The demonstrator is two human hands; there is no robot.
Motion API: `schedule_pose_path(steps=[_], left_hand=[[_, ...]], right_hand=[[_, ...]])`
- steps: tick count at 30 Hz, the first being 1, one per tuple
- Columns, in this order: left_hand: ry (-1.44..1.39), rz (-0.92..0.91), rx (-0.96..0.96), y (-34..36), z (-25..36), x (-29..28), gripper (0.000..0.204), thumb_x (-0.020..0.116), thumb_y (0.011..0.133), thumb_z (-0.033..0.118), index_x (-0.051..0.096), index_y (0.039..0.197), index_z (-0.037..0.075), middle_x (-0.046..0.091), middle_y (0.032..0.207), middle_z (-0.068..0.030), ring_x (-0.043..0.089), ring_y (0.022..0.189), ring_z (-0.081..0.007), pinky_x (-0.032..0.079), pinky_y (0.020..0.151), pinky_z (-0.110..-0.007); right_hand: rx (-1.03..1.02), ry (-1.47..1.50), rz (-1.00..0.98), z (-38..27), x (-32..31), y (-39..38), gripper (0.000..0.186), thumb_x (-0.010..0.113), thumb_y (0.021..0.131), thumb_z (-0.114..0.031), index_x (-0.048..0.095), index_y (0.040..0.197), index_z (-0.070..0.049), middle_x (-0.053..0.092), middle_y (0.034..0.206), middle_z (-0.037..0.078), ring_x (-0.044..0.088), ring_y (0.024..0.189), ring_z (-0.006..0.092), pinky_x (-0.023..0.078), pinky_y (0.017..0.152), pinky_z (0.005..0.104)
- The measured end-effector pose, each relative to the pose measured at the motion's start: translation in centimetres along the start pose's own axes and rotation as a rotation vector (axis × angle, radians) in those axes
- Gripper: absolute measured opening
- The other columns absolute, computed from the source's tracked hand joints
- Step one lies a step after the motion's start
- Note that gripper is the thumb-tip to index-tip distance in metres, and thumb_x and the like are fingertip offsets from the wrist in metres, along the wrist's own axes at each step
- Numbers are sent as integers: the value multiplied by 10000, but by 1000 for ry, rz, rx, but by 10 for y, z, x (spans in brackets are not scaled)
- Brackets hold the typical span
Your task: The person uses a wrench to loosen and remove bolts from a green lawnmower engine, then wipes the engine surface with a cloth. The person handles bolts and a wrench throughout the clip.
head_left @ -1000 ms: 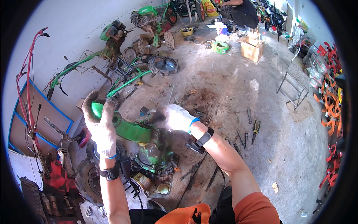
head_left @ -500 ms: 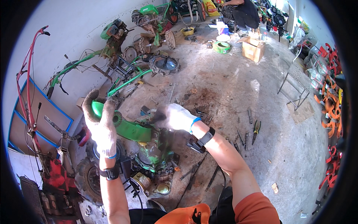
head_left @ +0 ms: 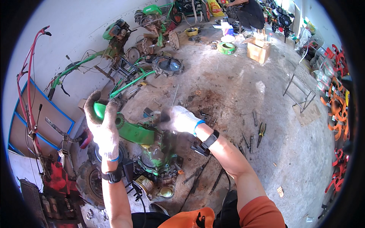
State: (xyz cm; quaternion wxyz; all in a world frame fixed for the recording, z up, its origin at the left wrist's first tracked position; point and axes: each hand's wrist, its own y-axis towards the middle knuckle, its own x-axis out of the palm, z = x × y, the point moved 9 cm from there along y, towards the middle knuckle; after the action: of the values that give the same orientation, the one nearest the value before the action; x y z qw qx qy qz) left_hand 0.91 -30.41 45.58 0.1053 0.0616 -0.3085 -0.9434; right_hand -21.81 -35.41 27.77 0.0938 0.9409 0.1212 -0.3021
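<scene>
My left hand (head_left: 103, 127), in a white and grey work glove, is wrapped round the rounded end of a green metal arm (head_left: 136, 132). This arm runs right to the top of a greasy green gearbox housing (head_left: 155, 155), which stands upright on a metal engine-like base (head_left: 150, 186). Over the far right side of the housing is my right hand (head_left: 179, 118), gloved the same way. Its dark fingertips point left and are smeared by motion, so whether they hold anything is unclear.
Long dark rods (head_left: 195, 176), pliers (head_left: 261, 133) and sockets lie on the concrete right of the housing. A treaded wheel (head_left: 91, 184) and red machine (head_left: 57, 176) stand at left. Farther off are a cardboard box (head_left: 258, 50), metal chair (head_left: 300, 83) and crouching person (head_left: 249, 15).
My right hand's fingertips have shifted slightly above the housing and are more blurred. My left hand keeps its grip on the green arm, which has not visibly moved.
</scene>
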Motion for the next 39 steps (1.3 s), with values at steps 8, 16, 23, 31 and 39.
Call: schedule_pose_path(steps=[8,16,23,31,39], left_hand=[[8,4,1,0,0,0,485,767,1038,87,626,1501,65,655,1151,-34,664,934,-131,588,749,-292],[14,15,-13,0,0,-1,458,765,1049,97,645,1491,72,655,1146,-27,661,979,-129,586,777,-285],[45,3,24,0,5,-1,521,774,1020,73,585,1504,37,681,1139,-54,682,880,-130,591,712,-289],[8,-2,-2,0,4,2,513,770,1029,76,578,1502,27,683,1130,-59,690,863,-134,598,705,-295],[-14,7,-16,-1,4,3,508,768,1031,70,580,1500,22,685,1130,-57,704,868,-140,603,702,-294]], right_hand=[[-121,-40,37,-10,-4,2,516,881,875,-418,796,1178,-8,794,1057,276,775,1034,442,594,919,525],[-55,-15,2,-4,-6,0,529,895,862,-420,812,1206,-26,799,1087,265,774,1045,429,596,923,508],[-2,123,9,3,-5,-4,396,881,929,-319,815,1177,-18,821,1068,200,781,965,332,599,879,442],[-15,300,-69,12,-2,-12,364,855,962,-272,777,1179,9,808,1050,133,769,882,217,610,814,371],[-51,166,-53,18,0,-9,369,859,925,-213,758,1176,38,782,1024,119,732,917,179,597,830,368]])
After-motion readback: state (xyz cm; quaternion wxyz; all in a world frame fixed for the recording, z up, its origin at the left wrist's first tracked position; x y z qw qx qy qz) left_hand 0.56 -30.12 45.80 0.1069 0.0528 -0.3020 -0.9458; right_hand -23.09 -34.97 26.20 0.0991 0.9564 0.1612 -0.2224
